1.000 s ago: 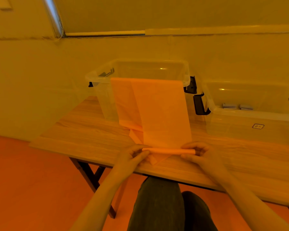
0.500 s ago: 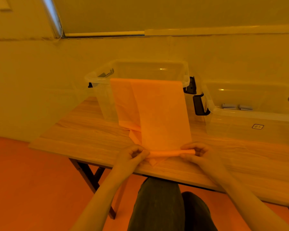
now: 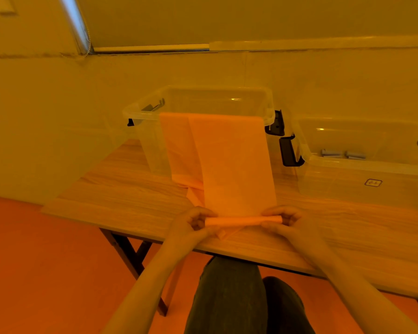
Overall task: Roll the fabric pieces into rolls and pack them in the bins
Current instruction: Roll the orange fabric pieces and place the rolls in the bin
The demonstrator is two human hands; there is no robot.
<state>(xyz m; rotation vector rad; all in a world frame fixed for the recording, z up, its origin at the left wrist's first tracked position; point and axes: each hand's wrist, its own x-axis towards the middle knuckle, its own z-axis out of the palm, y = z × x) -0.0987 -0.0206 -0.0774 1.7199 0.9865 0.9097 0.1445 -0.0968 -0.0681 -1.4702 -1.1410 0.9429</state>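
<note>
Head view shows us sitting at the near edge of the light wooden desk [image 3: 121,196], with our knees under it. We are rolling a long strip of thin orange fabric [image 3: 237,165]. Its far end hangs over the front rim of the clear plastic bin on the left [image 3: 143,114], so the strip stays flat and stretched and does not bunch up while we roll. A second orange piece [image 3: 179,150] hangs beside it, partly under it.

The thin started roll [image 3: 241,221] lies across the desk close to the near edge. Our left hand [image 3: 193,224] pinches its left end with curled fingers, and our right hand [image 3: 285,219] pinches its right end the same way. We think we hold both ends so the roll stays straight and tight and turns evenly.

Most of the strip is not rolled yet, so this roll is only just begun.

At the right side of the desk stands another clear plastic bin [image 3: 348,169]. Inside it lie two small grey rolls [image 3: 343,154], side by side near the bottom. That looks like the place where done rolls go, and it sits within easy reach.
</note>
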